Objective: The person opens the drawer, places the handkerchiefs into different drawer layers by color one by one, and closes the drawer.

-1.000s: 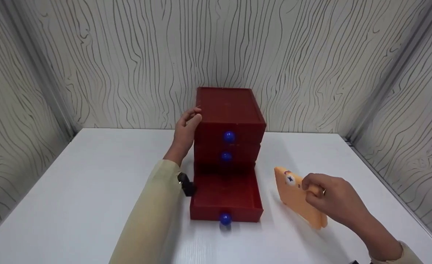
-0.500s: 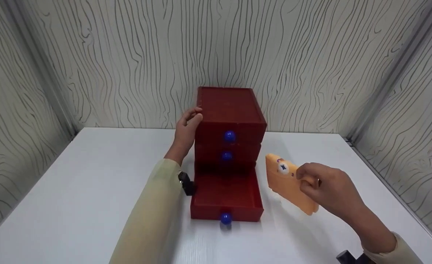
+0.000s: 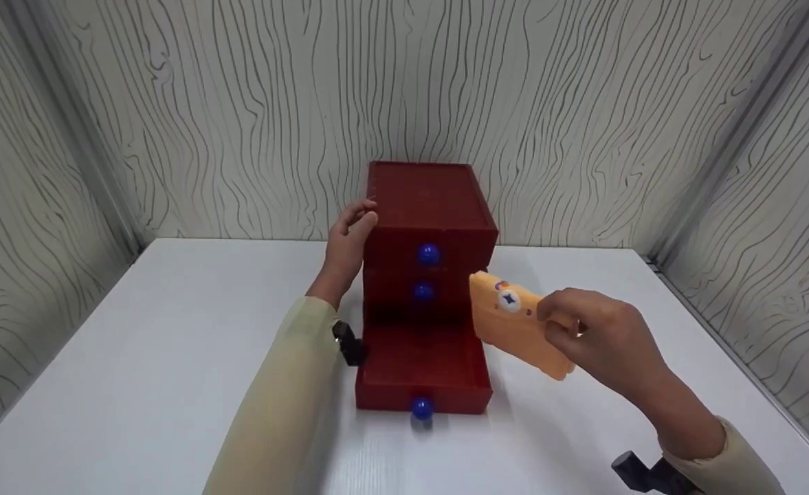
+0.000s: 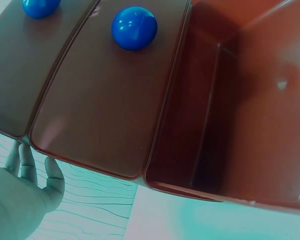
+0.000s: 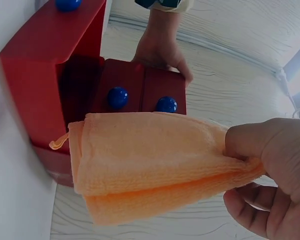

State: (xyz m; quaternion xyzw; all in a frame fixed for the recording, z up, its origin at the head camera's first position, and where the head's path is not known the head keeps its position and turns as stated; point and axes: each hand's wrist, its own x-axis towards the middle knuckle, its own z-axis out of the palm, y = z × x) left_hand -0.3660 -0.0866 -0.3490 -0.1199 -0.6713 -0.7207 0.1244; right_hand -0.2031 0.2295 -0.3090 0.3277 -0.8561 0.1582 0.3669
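A red cabinet (image 3: 431,196) of three stacked drawers with blue ball knobs stands near the back wall. Its bottom drawer (image 3: 421,354) is pulled out and holds nothing; the upper two are closed. My left hand (image 3: 346,251) rests against the cabinet's upper left side, its fingertips touching there, as the left wrist view also shows (image 4: 27,190). Between thumb and fingers, my right hand (image 3: 600,337) pinches one end of a folded orange towel (image 3: 514,323) with a white round patch. The towel hangs in the air at the open drawer's right side. Its layered folds show in the right wrist view.
The white table (image 3: 170,357) spreads around the cabinet. Pale wood-grain panels (image 3: 239,117) enclose it at the back and both sides. A black wrist device (image 3: 349,344) on the left sleeve sits right beside the open drawer's left wall.
My right hand has lifted the towel and carried it leftward and forward, from right of the drawer to its right edge. The left hand and the cabinet have stayed in place.
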